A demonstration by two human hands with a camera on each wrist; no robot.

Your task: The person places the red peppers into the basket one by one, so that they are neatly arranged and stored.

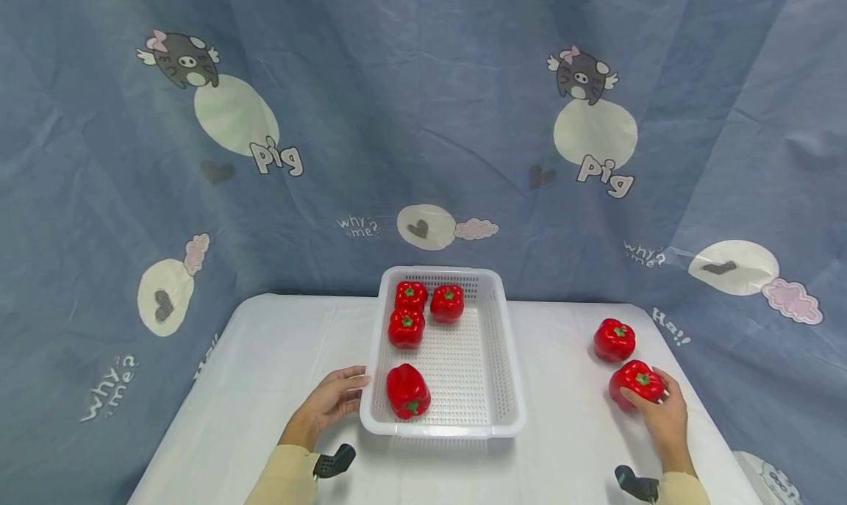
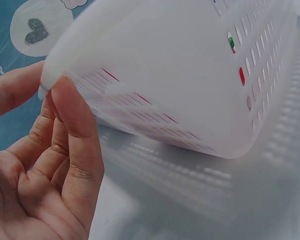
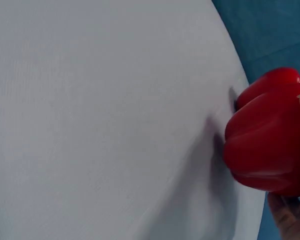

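A white plastic basket (image 1: 499, 358) with slotted walls stands mid-table, several red bell peppers in it. Three of these, among them one bell pepper (image 1: 447, 303), sit toward its back; another bell pepper (image 1: 407, 392) lies on its side near the front left. My left hand (image 1: 334, 398) pinches the basket's left rim (image 2: 57, 65) between thumb and fingers. At the table's right side my right hand (image 1: 665, 417) grips a red bell pepper (image 3: 270, 135), thumb in front and fingers around the far side. Just behind it sits one more bell pepper (image 1: 614, 340) on the table.
The white table (image 1: 265, 387) has rounded back corners. A blue cloth (image 1: 423, 123) printed with pigs and lettering hangs behind it and down both sides. Dark wrist camera mounts (image 1: 335, 461) stick out beside both sleeves.
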